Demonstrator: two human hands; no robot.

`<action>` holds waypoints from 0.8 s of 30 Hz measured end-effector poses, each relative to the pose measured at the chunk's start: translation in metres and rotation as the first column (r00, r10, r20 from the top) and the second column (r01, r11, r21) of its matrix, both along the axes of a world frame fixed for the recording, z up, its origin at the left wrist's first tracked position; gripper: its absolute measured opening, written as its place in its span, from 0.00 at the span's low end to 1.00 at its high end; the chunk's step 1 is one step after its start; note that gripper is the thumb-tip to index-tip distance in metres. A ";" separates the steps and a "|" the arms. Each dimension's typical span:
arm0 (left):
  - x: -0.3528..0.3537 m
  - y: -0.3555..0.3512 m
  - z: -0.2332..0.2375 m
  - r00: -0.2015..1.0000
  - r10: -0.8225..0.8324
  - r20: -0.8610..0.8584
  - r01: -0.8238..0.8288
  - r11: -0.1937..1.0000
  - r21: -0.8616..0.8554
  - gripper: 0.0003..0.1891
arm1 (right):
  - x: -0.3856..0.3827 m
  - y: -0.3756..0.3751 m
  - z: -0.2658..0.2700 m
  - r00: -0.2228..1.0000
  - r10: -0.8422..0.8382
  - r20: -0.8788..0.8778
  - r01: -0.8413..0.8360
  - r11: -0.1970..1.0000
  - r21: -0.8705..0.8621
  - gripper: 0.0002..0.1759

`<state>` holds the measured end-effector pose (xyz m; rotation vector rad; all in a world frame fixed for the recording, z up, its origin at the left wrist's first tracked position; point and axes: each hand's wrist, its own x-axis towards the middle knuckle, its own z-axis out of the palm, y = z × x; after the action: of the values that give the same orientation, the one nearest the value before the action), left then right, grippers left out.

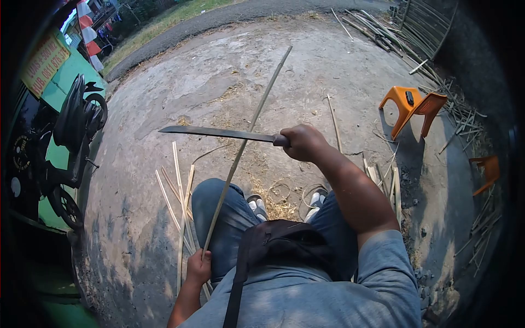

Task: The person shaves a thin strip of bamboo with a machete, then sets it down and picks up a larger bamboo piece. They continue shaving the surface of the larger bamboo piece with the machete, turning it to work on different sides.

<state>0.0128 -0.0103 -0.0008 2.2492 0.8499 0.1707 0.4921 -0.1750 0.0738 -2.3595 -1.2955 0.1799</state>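
Observation:
My right hand [302, 143] is wrapped round the dark handle of a machete [219, 133], whose long blade points left. That blade crosses over a long thin bamboo strip [232, 167] and overlaps it in this view. Low on the left, my left hand [198, 267] grips the strip's near end beside my left thigh. From there the strip slants up and away to the right, over my knee. Several pale split bamboo strips [182, 218] lie on the ground by my left leg.
An orange plastic chair [407, 106] with a small black object on its seat stands at the right. More bamboo strips [395, 191] lie beside my right leg, and poles [383, 35] are piled at the far right. A motorbike [76, 131] is parked at the left.

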 end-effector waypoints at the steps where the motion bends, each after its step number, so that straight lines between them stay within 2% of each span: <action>1: 0.000 0.000 0.000 1.000 -0.002 0.000 0.002 1.000 -0.002 0.36 | -0.005 0.001 0.001 1.000 0.022 0.006 -0.022 1.000 -0.004 0.08; 6: -0.001 0.001 -0.001 1.000 -0.006 -0.005 0.006 1.000 -0.008 0.37 | -0.025 0.015 -0.004 0.963 0.245 0.110 -0.233 0.966 -0.114 0.08; 9: -0.001 0.001 -0.003 1.000 0.004 -0.007 -0.004 1.000 -0.014 0.36 | -0.028 0.022 -0.005 0.940 0.296 0.168 -0.284 0.954 -0.095 0.06; 13: 0.001 0.000 0.000 1.000 0.004 0.028 -0.003 0.999 -0.051 0.36 | -0.019 0.021 -0.003 0.953 0.235 0.188 -0.219 0.970 -0.106 0.06; 18: -0.005 0.003 -0.005 1.000 0.005 0.012 -0.004 0.998 -0.057 0.36 | 0.002 0.008 0.003 0.999 -0.034 0.025 0.036 0.995 -0.094 0.10; 22: -0.004 0.003 -0.006 1.000 0.010 0.010 -0.009 0.999 -0.052 0.37 | 0.000 0.003 -0.008 1.000 0.005 0.021 -0.007 0.994 0.110 0.06; 24: -0.003 0.003 -0.006 1.000 0.013 0.010 -0.013 0.998 -0.063 0.37 | -0.009 0.005 -0.009 0.998 0.054 0.034 -0.057 0.993 0.100 0.06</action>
<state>0.0095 -0.0077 -0.0065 2.1834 0.8529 0.1595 0.4832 -0.1701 0.0650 -2.2513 -1.3529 0.0922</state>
